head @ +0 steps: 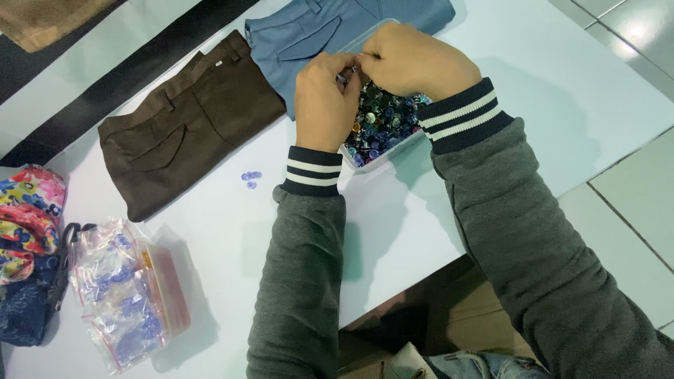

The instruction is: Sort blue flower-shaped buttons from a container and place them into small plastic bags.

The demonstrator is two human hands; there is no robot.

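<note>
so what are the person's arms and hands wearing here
Both arms are in dark grey sweatshirt sleeves of a soft, fleecy-looking fabric. Each ends in a ribbed navy cuff with two white stripes around it. The left hand and right hand are bare: no gloves show, and no rings or watch can be seen from this view.

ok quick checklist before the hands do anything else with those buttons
1. Both hands over the clear tub of buttons: ok, left hand and right hand meet above it.
2. Something pinched between the fingers: cannot tell, too small and hidden.
3. Tub resting flat on the white table: ok.
4. Loose blue buttons lying apart on the table: ok, beside the left cuff.
5. Brown trousers and blue trousers laid flat: ok.
</note>
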